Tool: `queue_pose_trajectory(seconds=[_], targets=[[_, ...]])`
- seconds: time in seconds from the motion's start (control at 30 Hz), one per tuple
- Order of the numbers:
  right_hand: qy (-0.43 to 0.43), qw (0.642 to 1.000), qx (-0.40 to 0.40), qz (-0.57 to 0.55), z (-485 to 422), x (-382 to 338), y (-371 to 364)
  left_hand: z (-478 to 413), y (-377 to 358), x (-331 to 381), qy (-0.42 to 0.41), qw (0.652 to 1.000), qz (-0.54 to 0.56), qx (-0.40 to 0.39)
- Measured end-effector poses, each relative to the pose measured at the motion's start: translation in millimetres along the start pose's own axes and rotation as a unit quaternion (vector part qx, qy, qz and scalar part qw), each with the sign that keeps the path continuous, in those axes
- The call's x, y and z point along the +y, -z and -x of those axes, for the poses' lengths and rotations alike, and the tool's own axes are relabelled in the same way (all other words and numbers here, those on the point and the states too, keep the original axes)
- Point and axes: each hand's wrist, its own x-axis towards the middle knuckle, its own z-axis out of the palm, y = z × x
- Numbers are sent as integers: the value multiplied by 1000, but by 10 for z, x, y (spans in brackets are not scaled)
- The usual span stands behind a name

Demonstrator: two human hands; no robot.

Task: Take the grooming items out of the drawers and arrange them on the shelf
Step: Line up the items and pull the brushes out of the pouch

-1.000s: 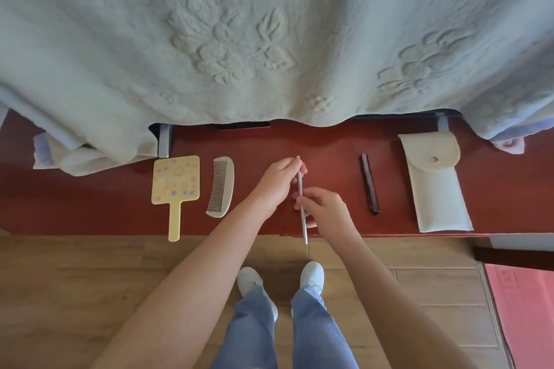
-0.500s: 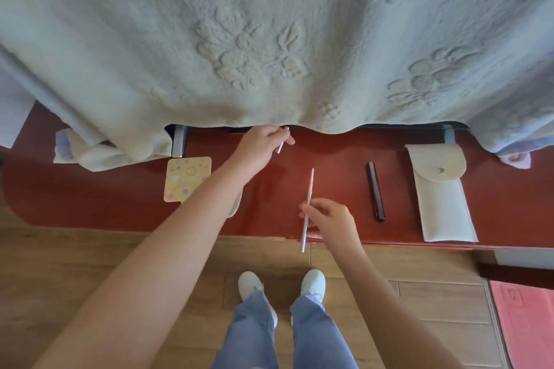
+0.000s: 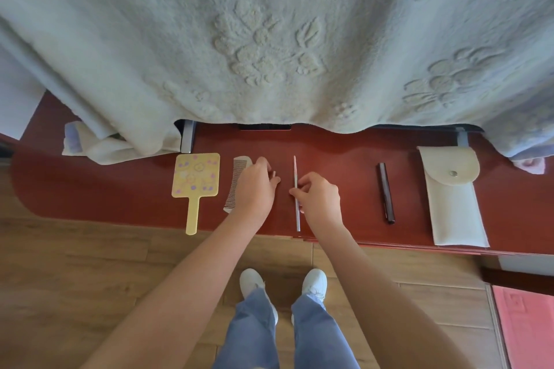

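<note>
Pencil (image 3: 295, 168): thin, grey shaft, pink tip, centre frame | right hand (image 3: 319, 198): pinches it mid-shaft | left hand (image 3: 257, 187): curled over comb (image 3: 239, 172), grasp indeterminate

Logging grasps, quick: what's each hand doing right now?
Left hand: pinching a small pale cap.
Right hand: pinching the thin pencil.

Bright, diffuse daylight, evenly spread over blanket (image 3: 269, 39) and shelf (image 3: 344, 165). Pale sheen on shelf's middle; dark band of shadow under blanket's hem along shelf's far edge. Soft shadow on floor (image 3: 75, 263) between the shoes (image 3: 251, 280). Pronounced wide-angle bowing of shelf's front edge, smearing toward outer corners. Thin stick (image 3: 295, 168) in right hand (image 3: 320, 198) crisp; small pale cap (image 3: 273, 173) at left hand (image 3: 256, 189) barely resolved.
</note>
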Motion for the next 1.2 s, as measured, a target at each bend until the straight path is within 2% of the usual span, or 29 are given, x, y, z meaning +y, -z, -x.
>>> queue_pose_trajectory(seconds=[0.17, 0.5, 0.67, 0.77, 0.9, 1.07, 1.2], targets=[[10, 1000, 7, 22, -29, -77, -94, -15, 18, -19, -15, 999, -44, -1], [15, 999, 20, 36, 11, -120, -106, -27, 47, -32, -51, 997, -61, -8], [48, 995, 67, 52, 125, -17, 144, 13, 42, 116, -140, 987, -67, 42], [47, 985, 132, 97, 171, 201, 435, 68, -89, 338, -168, 985, -25, 13], [-4, 971, 198, 135, 148, 540, 812, 115, -350, 692, -174, 983, 28, -58], [-53, 969, 182, 158, 93, 780, 981, 127, -645, 1013, -134, 980, 80, -125], [-52, 974, 166, 148, 63, 821, 974, 81, -794, 1156, -99, 981, 86, -141]])
